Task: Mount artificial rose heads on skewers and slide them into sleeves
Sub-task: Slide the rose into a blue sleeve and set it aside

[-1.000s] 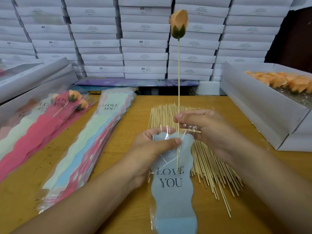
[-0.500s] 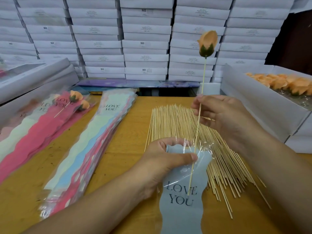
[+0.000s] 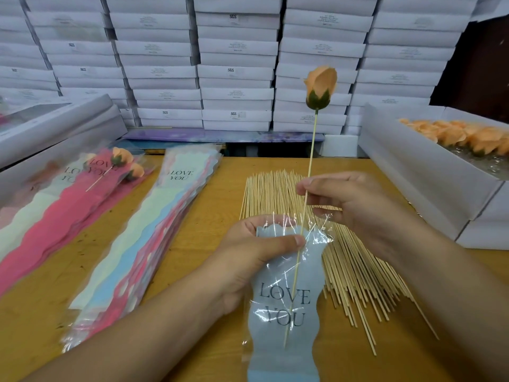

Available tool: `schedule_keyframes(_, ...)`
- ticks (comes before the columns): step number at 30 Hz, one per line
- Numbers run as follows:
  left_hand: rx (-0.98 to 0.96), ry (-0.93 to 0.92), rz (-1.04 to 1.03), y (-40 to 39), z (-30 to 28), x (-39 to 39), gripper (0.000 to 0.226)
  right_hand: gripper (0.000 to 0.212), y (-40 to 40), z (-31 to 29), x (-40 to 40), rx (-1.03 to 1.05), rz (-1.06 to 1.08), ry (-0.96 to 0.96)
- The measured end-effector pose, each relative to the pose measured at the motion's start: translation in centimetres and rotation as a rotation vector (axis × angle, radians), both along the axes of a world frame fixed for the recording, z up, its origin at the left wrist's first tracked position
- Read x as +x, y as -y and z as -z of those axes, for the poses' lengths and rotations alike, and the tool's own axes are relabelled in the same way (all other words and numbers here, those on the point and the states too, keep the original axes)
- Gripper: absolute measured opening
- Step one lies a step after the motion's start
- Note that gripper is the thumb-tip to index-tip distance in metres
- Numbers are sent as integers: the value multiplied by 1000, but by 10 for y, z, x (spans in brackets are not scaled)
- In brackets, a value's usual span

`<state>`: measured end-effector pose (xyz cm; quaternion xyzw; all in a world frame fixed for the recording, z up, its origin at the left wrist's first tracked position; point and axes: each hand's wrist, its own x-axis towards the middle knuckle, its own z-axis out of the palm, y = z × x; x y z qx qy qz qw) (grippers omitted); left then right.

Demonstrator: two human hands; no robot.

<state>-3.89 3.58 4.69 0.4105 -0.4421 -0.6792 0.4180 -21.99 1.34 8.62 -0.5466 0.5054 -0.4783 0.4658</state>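
Observation:
An orange rose head (image 3: 321, 85) with a green base tops a thin wooden skewer (image 3: 309, 164). My right hand (image 3: 349, 205) pinches the skewer near its middle. The skewer's lower end is inside a blue "LOVE YOU" sleeve (image 3: 286, 312) with clear plastic at its mouth. My left hand (image 3: 253, 260) grips the sleeve's top, thumb across the front. A pile of bare skewers (image 3: 355, 271) lies on the wooden table (image 3: 214, 205) under my hands.
A stack of empty coloured sleeves (image 3: 143, 238) lies to the left, and beyond it sleeved roses (image 3: 118, 158) on pink sleeves. A white box of orange rose heads (image 3: 468, 136) stands at the right. White cartons (image 3: 234, 64) are stacked along the back.
The skewer has slid deeper into the sleeve, so the rose head is lower. My right hand has moved down along with it; my left hand keeps its grip on the sleeve.

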Motion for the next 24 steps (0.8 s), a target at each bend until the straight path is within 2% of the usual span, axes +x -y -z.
schedule_keyframes(5, 24, -44, 3, 1, -1, 1, 47, 10, -5, 6, 2, 22, -24, -39)
schedule_keyframes(9, 33, -15, 5, 0, -2, 0, 61, 11, -10, 11, 1, 35, -50, -73)
schedule_keyframes(12, 44, -20, 21, -4, -2, -2, 64, 15, -9, 9, -1, 40, -32, -76)
schedule_keyframes(20, 54, 48, 87, -14, 4, -13, 67, 11, 1, -1, -14, 12, 202, 153)
schedule_keyframes(24, 61, 48, 98, -16, 6, -15, 50, 9, 3, 0, -18, -7, 250, 207)
